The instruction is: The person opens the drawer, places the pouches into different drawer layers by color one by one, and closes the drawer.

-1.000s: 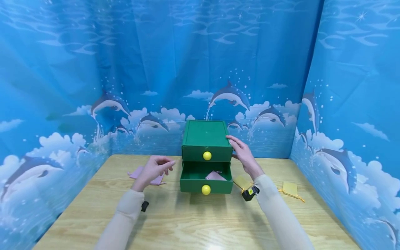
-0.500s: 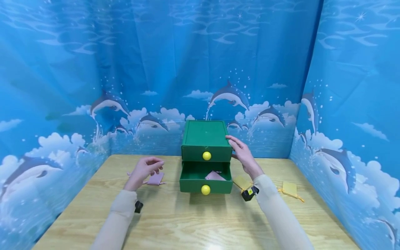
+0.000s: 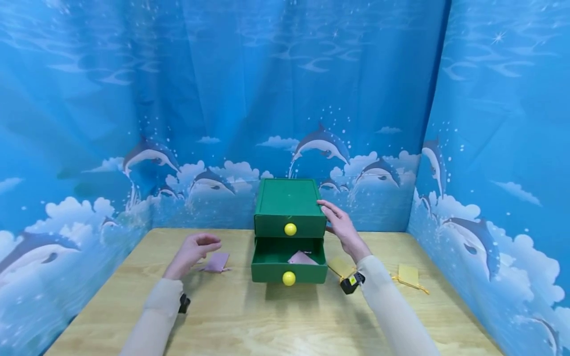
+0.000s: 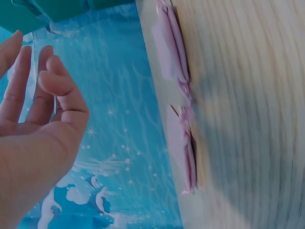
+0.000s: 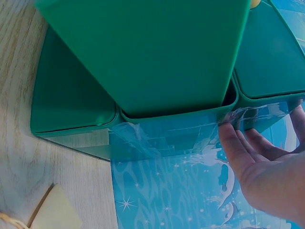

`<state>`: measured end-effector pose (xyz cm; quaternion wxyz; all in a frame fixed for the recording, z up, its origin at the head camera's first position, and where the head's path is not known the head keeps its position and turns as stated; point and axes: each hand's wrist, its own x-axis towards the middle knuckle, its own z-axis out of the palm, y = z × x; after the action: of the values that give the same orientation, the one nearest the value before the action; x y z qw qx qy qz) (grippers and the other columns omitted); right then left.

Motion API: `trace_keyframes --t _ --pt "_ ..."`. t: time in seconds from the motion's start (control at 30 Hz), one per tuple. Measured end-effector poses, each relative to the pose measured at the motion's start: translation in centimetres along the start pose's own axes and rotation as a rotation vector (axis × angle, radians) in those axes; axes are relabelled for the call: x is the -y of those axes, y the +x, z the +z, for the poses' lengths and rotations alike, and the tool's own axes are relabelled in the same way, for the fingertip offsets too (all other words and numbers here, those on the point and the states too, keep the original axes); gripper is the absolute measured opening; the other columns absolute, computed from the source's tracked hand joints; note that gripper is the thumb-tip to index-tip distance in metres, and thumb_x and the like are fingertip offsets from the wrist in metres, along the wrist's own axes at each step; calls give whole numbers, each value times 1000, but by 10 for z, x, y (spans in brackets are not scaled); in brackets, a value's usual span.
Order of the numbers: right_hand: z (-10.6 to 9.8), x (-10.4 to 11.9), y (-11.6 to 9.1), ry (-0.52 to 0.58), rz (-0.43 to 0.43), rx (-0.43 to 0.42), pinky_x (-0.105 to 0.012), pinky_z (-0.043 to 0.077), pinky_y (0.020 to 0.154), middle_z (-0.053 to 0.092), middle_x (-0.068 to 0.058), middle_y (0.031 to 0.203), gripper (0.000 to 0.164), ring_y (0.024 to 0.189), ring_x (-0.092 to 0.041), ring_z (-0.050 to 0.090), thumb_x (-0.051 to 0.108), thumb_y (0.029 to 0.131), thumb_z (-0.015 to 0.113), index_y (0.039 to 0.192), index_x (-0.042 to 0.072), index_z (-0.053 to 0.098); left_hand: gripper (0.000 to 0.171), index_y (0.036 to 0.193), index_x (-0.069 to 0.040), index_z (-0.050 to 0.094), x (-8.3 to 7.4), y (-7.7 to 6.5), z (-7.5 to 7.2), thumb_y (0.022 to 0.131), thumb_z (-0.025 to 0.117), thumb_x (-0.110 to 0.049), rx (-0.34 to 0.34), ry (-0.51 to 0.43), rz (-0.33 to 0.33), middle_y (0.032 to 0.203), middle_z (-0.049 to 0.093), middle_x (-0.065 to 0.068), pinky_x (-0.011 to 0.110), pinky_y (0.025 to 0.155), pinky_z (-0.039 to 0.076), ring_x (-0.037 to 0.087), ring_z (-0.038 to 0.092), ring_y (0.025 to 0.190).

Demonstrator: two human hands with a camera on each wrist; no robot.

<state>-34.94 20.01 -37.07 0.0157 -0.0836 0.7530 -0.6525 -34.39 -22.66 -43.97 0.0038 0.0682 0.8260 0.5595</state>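
A green drawer box point(image 3: 291, 195) stands at the table's back, one drawer point(image 3: 267, 273) with a yellow knob point(image 3: 289, 278) pulled out. Inside that drawer lies a pink drawstring pouch point(image 3: 302, 257). My right hand point(image 3: 344, 230) touches the box's right side with extended fingers, its fingertips at the upper edge. Left of the box, my left hand point(image 3: 191, 254) hovers with loosely bent fingers and nothing in them. Two pink pouches, one nearer point(image 4: 182, 150) and one farther point(image 4: 169, 45), lie on the table beside it; in the head view the left hand hides most of one.
Two yellow drawstring pouches lie right of the box, one point(image 3: 340, 267) near the right wrist's camera and one point(image 3: 408, 275) farther right. Above the pulled-out drawer is a closed one point(image 3: 267, 226). A blue dolphin curtain point(image 3: 213, 123) borders the wooden table point(image 3: 231, 321).
My left hand has moved left, away from the drawer and over toward the pink pouches. The right hand keeps its place on the box. The head view has tilted slightly up.
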Motion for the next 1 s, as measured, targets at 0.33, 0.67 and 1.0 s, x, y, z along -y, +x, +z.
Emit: trace_keyframes --t 0.33,0.67,1.0 --pt "0 -3 -2 -2 -25 -8 -59 33 112 27 -2 161 48 147 -34 28 46 104 42 147 27 44 35 128 0 61 11 4 -5 95 63 -14 -9 102 -43 124 62 21 45 86 52 25 60 104" --pt "2 13 -12 6 11 14 -58 34 112 24 -7 162 47 147 -36 27 36 106 40 150 21 40 37 124 1 63 21 9 -5 87 64 1 81 198 -7 125 59 27 40 86 52 33 58 108" --pt "7 25 -21 -2 7 17 -57 36 112 26 -7 162 46 146 -36 29 36 106 41 150 20 41 39 121 2 65 26 10 3 83 66 5 165 246 -43 125 61 24 47 93 51 37 57 113"
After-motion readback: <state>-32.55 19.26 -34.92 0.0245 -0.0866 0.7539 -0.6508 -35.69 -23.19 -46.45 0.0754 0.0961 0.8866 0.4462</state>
